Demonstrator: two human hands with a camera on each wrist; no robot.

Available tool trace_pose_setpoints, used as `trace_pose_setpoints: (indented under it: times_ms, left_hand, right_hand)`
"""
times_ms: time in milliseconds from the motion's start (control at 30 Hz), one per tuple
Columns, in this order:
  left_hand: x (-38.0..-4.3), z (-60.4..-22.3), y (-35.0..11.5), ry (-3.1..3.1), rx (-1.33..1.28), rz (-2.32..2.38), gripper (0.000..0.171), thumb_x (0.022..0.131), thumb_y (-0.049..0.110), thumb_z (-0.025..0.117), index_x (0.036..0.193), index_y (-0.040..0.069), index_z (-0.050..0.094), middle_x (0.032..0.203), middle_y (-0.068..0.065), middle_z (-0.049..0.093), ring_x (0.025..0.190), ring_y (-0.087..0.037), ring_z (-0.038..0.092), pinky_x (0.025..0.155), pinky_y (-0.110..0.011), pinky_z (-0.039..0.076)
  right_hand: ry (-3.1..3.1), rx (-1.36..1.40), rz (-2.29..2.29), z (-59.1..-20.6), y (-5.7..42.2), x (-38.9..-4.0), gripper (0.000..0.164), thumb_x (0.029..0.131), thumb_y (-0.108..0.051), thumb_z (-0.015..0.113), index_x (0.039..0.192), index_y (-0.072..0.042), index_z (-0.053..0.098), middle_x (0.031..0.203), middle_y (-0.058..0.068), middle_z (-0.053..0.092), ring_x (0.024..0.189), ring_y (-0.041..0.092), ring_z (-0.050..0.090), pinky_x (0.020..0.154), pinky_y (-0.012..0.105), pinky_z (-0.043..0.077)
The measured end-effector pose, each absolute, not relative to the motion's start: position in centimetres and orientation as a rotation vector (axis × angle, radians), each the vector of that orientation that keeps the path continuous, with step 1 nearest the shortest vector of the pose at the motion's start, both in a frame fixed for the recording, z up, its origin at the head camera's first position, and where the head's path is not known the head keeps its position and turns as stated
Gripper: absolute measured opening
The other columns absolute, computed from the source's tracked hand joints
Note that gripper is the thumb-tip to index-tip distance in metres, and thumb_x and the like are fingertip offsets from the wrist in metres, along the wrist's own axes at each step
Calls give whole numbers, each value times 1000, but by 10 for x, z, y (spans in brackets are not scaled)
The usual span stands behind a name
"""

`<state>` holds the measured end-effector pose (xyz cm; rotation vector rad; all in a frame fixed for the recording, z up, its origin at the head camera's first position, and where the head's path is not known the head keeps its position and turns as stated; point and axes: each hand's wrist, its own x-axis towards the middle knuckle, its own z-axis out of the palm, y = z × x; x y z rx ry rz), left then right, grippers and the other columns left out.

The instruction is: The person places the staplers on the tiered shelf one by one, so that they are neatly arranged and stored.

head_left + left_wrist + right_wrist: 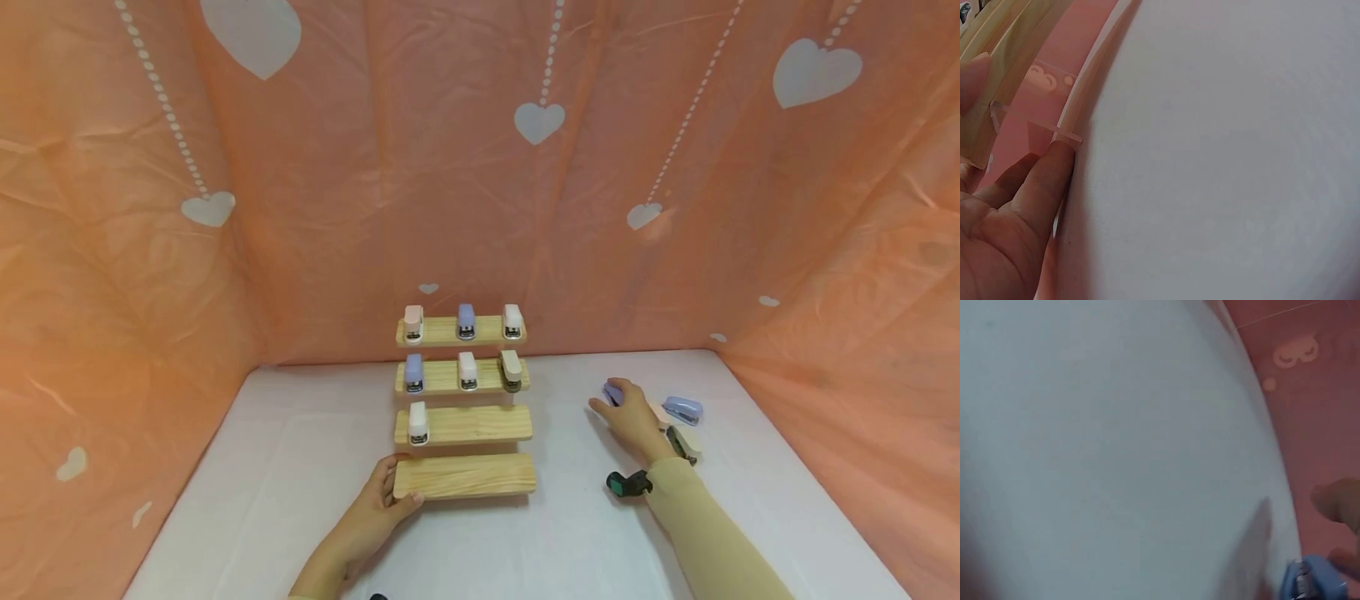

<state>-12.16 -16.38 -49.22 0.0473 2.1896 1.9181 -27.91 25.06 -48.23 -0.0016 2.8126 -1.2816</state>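
Note:
A stepped rack of wooden shelves stands mid-table, and my left hand [378,504] grips the left end of its lowest shelf [465,477], thumb at the front edge. In the left wrist view, fingertips rest beside a clear plastic support [1041,122] under the wood. Off to the right, my right hand [632,421] reaches over a blue-purple stapler [612,394], fingers right at it and the thumb spread apart. The same stapler [1313,579] shows at the right wrist view's bottom edge. Under or beside that hand lie another blue stapler [683,409], a green-and-cream stapler [684,444] and a pink one [660,415].
Three staplers stand on the top shelf [442,332] and three on the second shelf [442,377]. One white stapler [417,423] is at the left of the third shelf [480,425]. An orange curtain [450,208] with hearts surrounds the white table [300,442].

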Motion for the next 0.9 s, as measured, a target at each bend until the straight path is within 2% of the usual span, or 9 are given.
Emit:
trace_pose_setpoints:
  times_ms: [233, 400, 600, 900]
  left_hand:
    - [-122, -492, -162, 2218, 57, 1896, 73, 89, 28, 70, 144, 10, 26, 152, -29, 25, 133, -43, 36, 106, -52, 36]
    - [-121, -493, -161, 2247, 2, 1906, 72, 88, 26, 71, 143, 8, 28, 150, -28, 31, 134, -41, 37, 107, -51, 34]
    - [-122, -494, -163, 2242, 0, 1910, 71, 88, 25, 71, 142, 8, 29, 150, -27, 32, 136, -40, 34, 108, -51, 32]
    - [-122, -493, -164, 2237, 23, 1907, 69, 89, 24, 70, 142, 8, 30, 150, -26, 31, 137, -39, 32, 109, -50, 32]
  right_hand:
    - [2749, 48, -1463, -500, 254, -281, 71, 93, -35, 65, 150, -10, 30, 149, 25, 32, 138, 40, 29, 113, 54, 24]
    - [2665, 97, -1580, -501, 252, -281, 67, 95, -32, 62, 151, -13, 30, 144, 23, 38, 133, 35, 36, 111, 51, 29]
    - [2665, 174, -1564, -501, 248, -278, 60, 98, -32, 58, 150, -17, 32, 145, 20, 37, 132, 34, 36, 110, 52, 30]
    - [2686, 188, -1548, -503, 249, -278, 60, 99, -34, 57, 151, -19, 32, 145, 20, 37, 131, 35, 36, 110, 54, 30]
